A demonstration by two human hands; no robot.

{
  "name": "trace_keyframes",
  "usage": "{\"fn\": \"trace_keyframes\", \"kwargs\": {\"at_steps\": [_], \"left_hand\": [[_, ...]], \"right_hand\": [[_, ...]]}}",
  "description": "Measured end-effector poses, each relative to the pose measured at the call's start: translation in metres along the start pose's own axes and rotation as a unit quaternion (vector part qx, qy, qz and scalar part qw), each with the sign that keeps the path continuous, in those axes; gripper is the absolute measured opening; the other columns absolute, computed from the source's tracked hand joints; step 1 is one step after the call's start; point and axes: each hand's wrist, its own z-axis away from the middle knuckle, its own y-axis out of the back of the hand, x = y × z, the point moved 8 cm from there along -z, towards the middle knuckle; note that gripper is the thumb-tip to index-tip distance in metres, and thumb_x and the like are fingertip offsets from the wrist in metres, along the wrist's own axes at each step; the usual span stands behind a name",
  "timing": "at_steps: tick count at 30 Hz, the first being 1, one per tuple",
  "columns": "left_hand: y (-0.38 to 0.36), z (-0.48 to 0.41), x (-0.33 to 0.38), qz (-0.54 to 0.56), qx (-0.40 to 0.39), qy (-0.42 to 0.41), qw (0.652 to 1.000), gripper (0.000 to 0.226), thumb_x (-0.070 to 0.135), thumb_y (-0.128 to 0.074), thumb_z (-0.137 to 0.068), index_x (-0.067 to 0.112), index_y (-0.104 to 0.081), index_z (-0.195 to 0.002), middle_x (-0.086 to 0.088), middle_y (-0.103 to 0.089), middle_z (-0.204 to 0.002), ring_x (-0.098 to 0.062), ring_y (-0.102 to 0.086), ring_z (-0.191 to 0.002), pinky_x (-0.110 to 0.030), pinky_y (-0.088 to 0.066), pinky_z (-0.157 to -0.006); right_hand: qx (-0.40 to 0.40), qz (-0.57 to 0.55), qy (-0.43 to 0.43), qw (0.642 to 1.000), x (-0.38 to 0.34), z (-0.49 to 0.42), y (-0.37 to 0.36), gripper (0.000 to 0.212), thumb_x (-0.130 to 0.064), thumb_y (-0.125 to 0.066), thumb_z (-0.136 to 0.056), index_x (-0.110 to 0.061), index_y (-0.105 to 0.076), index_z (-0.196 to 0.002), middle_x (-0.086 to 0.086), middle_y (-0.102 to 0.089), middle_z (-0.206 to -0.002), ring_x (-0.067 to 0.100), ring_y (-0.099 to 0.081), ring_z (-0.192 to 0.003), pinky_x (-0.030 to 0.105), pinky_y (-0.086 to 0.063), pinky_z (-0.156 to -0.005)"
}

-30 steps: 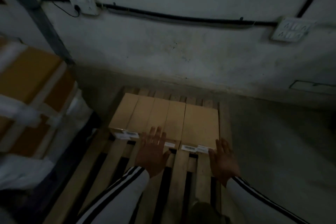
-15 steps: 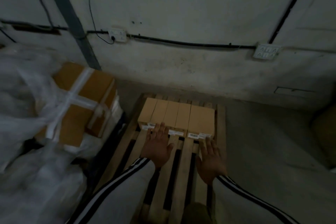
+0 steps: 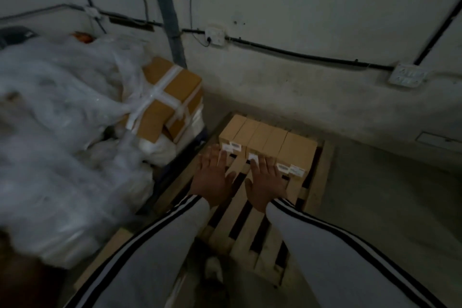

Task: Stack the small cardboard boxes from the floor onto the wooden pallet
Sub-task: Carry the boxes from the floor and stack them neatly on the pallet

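Observation:
Several small cardboard boxes (image 3: 268,141) with white labels on their near ends lie side by side in a row at the far end of the wooden pallet (image 3: 252,225), close to the wall. My left hand (image 3: 212,177) is spread flat, palm down, its fingertips at the near ends of the left boxes. My right hand (image 3: 266,179) is spread the same way, fingertips at the labelled end of a middle box. Neither hand holds anything. Both sleeves are light with dark stripes.
A heap wrapped in white plastic (image 3: 60,137) stands left of the pallet, with a taped brown carton (image 3: 166,97) on top of it. A grey wall (image 3: 300,32) with cables and sockets runs behind the pallet. Concrete floor (image 3: 390,207) lies to the right.
The view has swung left and pulled back. My right hand has moved left, closer to my left hand, from the rightmost box to the middle of the row. The boxes have not moved.

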Motion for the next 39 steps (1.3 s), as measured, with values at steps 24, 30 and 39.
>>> {"fn": "trace_keyframes", "kwargs": {"at_steps": [24,30,39], "left_hand": [[-0.037,0.406,-0.340,0.082,-0.035,0.403,0.911,0.073,0.057,-0.023,-0.104,0.018,-0.002,-0.162,-0.010,0.007,-0.169,-0.029,0.011,-0.155,-0.053,0.003,-0.125],[-0.051,0.397,-0.364,0.115,-0.043,0.415,0.901,0.073,0.058,-0.022,-0.104,0.016,-0.005,-0.161,-0.010,0.003,-0.169,-0.029,0.008,-0.156,-0.050,0.002,-0.126],[-0.131,0.354,-0.346,0.267,-0.083,0.532,0.799,0.075,0.055,-0.030,-0.105,0.012,-0.004,-0.161,-0.013,-0.002,-0.169,-0.031,-0.006,-0.155,-0.047,-0.007,-0.125]], "right_hand": [[-0.147,0.081,0.298,0.940,-0.414,0.174,-0.178,0.070,-0.048,-0.031,-0.103,-0.022,-0.005,-0.162,0.006,0.007,-0.169,0.032,-0.006,-0.154,0.048,-0.014,-0.124],[-0.143,0.091,0.268,0.948,-0.411,0.154,-0.185,0.071,-0.045,-0.035,-0.102,-0.020,-0.006,-0.161,0.008,0.001,-0.169,0.032,-0.009,-0.154,0.050,-0.019,-0.123],[-0.214,0.101,0.237,0.942,-0.361,0.082,-0.221,0.077,-0.049,-0.030,-0.096,-0.015,-0.007,-0.162,0.013,-0.005,-0.168,0.032,-0.012,-0.153,0.047,-0.019,-0.123]]}}
